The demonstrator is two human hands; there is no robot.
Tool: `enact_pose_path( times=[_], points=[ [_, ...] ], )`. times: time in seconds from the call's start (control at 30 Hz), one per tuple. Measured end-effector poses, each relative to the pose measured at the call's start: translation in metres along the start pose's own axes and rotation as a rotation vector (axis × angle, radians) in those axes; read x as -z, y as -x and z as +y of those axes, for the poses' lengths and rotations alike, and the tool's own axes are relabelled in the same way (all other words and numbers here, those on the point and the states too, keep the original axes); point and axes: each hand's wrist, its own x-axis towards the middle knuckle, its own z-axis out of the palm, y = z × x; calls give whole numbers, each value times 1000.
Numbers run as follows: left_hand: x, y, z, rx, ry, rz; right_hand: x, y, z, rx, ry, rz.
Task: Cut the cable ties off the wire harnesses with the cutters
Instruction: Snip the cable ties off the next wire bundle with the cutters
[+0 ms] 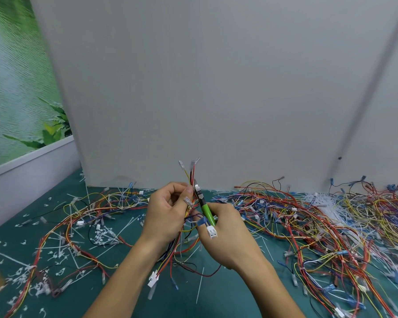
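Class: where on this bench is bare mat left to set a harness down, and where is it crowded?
Barest: green mat between the forearms, and the strip along the white ledge. Crowded: harness pile at right; cut cable ties and harnesses at left.

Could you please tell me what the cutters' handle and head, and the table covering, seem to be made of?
The green handle of the cutters looks like smooth plastic or rubber, evenly bright with a soft sheen. Their grey head looks like bare metal, pale and shiny. The teal table covering seems a matte rubbery mat, flat and glare-free, though that is uncertain.
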Motion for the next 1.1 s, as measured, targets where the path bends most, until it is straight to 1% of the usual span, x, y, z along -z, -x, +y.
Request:
enact_pose_path(
  times=[0.23,0.43,0.63,0.83,1.1],
  points=[
    [4,-2,1,16,-36,-14,-5,-3,3,-12,3,75],
    [3,-1,1,43,-13,-13,-5,-3,4,-34,22,90],
    [3,-1,0,56,14,-23,-4,-1,1,-47,51,76],
    [3,-1,2,38,2,-43,-4,1,-4,10,56,49],
    [1,1,3,8,-18,-86,-2,-1,1,-13,42,26]
  ],
)
